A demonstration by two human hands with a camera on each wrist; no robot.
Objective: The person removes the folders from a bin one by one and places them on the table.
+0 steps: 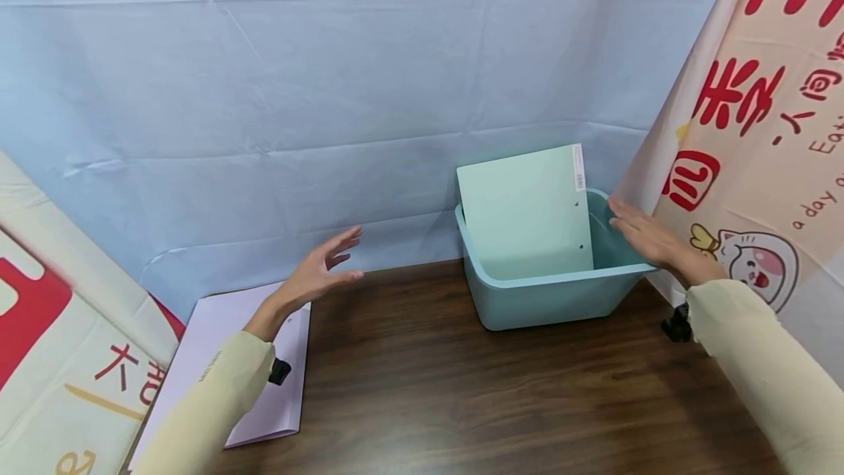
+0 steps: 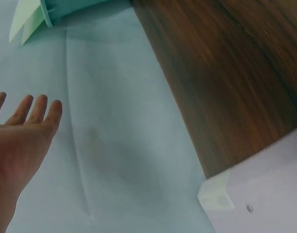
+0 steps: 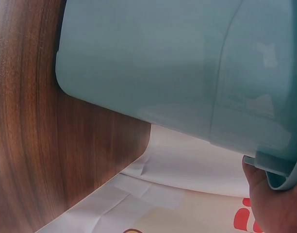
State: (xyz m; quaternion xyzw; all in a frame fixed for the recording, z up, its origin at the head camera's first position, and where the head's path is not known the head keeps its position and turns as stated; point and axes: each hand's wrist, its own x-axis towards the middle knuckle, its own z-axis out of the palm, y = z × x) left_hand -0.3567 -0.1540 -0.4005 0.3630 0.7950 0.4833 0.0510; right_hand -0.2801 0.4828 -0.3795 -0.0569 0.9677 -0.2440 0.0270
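Grips the bin at its right-end rim with the right hand, tucking a digit under the lip; cannot tell how far the hidden fingers curl. Holds the left hand in the air, well left of the bin, with loosely extended fingers, thumb apart, grasping nothing. Points those fingers rightward, toward the bin.

As for the bin, stands upright at the right rear of the table, with its mouth facing up and its long axis running left to right; ends, on the right, against the right hand.

As for the green folder, stands on edge inside the bin, tilted back against the rear rim and rising above it, with its label strip at upper right. Lies between both hands, apart from each.

As for the lilac folder, lies flat at the table's left, partly under the left forearm, with its riveted edge facing right.
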